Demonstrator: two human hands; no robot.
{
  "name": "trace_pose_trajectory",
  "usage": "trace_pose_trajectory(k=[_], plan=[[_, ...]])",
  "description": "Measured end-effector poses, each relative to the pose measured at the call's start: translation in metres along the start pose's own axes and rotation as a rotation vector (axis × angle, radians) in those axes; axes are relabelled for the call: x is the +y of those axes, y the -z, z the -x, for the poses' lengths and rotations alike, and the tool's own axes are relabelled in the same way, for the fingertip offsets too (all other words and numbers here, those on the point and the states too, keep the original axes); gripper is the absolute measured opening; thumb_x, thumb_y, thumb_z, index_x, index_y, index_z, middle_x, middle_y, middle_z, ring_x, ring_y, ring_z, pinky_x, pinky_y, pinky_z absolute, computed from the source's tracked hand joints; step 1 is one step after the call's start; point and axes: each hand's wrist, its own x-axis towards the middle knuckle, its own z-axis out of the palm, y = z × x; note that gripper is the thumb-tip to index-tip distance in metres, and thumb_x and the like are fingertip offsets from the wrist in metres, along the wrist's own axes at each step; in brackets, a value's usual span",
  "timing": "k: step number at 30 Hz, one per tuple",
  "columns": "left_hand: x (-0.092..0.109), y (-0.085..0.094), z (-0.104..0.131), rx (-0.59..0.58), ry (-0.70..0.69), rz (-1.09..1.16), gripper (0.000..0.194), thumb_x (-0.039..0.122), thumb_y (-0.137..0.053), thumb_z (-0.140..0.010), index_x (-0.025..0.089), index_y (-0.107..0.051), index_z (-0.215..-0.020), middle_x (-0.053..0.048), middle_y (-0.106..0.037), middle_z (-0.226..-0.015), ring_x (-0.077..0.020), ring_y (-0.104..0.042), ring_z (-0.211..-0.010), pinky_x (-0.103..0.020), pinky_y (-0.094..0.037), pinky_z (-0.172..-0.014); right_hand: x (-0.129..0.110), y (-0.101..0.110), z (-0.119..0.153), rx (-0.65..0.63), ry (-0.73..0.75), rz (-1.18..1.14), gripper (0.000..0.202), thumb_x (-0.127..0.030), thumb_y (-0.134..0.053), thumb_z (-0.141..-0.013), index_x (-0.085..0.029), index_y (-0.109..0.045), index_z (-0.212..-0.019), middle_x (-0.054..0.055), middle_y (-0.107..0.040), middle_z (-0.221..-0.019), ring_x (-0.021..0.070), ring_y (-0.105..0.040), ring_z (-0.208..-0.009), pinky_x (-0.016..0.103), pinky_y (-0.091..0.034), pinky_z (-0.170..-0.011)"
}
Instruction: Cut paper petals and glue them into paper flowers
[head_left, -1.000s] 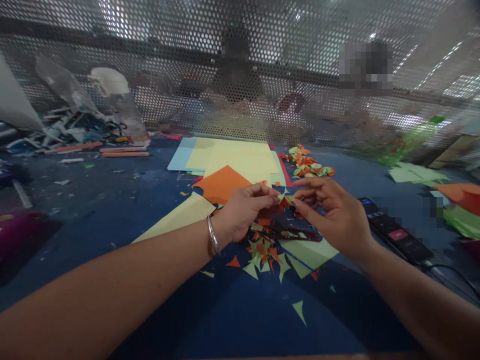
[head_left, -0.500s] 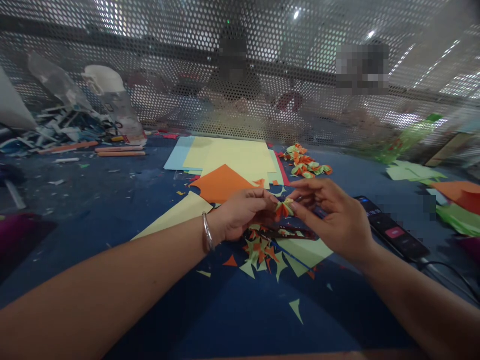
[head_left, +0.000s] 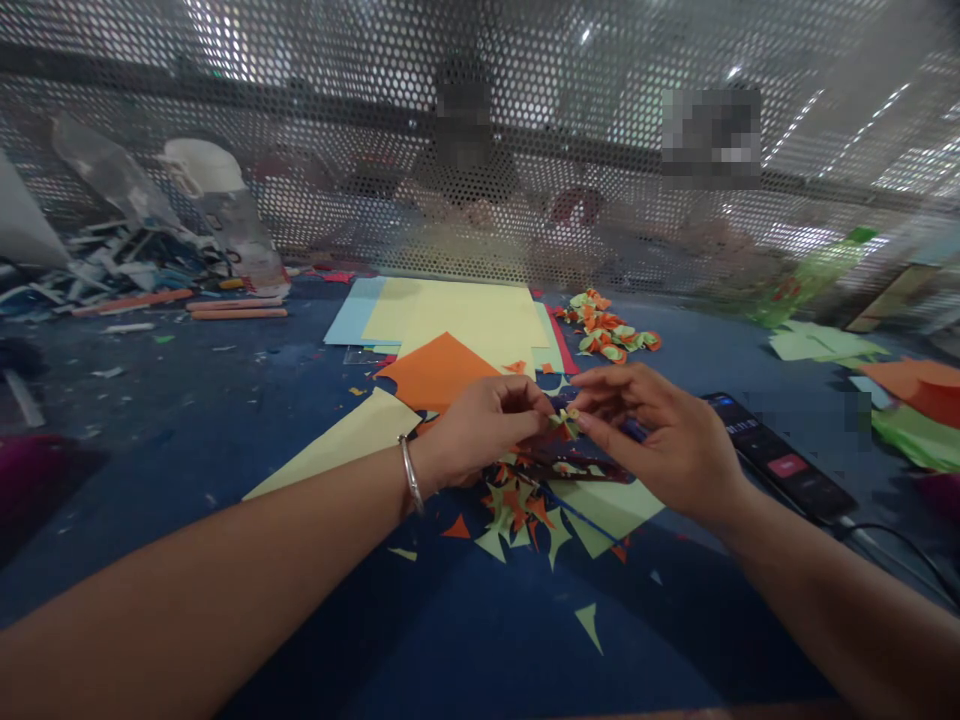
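A small folded paper flower [head_left: 564, 424], orange and pale green, is pinched between my two hands over the middle of the table. My left hand [head_left: 491, 425], with a silver bangle at the wrist, grips its left side with curled fingers. On the other side, the thumb and fingertips of my right hand [head_left: 652, 425] close on its edge. Beneath them lies a dark tray-like object [head_left: 577, 468], partly hidden, among orange and green paper scraps [head_left: 517, 510]. An orange sheet [head_left: 442, 368] rests just behind my left hand.
Pale yellow sheets [head_left: 465, 310] are stacked toward the back. A pile of finished-looking paper flowers [head_left: 604, 325] sits back right. A phone [head_left: 780, 455] with a cable lies on the right. A bottle [head_left: 240, 220] stands back left, before a perforated metal screen [head_left: 337, 120].
My fingers have shifted slightly around the paper flower, which shows less of its orange face now. My view has moved a little; both hands stay in nearly the same place.
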Motion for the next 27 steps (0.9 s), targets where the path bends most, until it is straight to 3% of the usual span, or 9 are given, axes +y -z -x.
trace_pose_trajectory(k=[11,27], plan=[[-0.0042,0.0027,0.0005,-0.046,-0.149,-0.246,0.005,0.015,-0.065,-0.075,0.016,-0.060,-0.078,0.004,-0.054,-0.068,-0.0088,-0.048,-0.063,-0.024,-0.037,-0.060,-0.0030,-0.0005,0.0004,-0.029,-0.002,0.006,0.024,-0.021,-0.067,-0.090,-0.023,-0.066,-0.114,0.002,-0.074,-0.093,0.0140,-0.071,-0.080,0.024,-0.058,-0.068],[-0.0025,0.0022,0.0033,-0.059,-0.094,-0.256,0.007,0.019,-0.067,-0.074,0.018,-0.062,-0.079,0.002,-0.058,-0.071,-0.0103,-0.050,-0.064,-0.026,-0.038,-0.060,-0.0055,0.0014,-0.0025,-0.099,-0.039,-0.068,0.024,-0.025,-0.067,-0.089,-0.022,-0.065,-0.113,0.004,-0.074,-0.092,0.0156,-0.070,-0.077,0.027,-0.059,-0.064]])
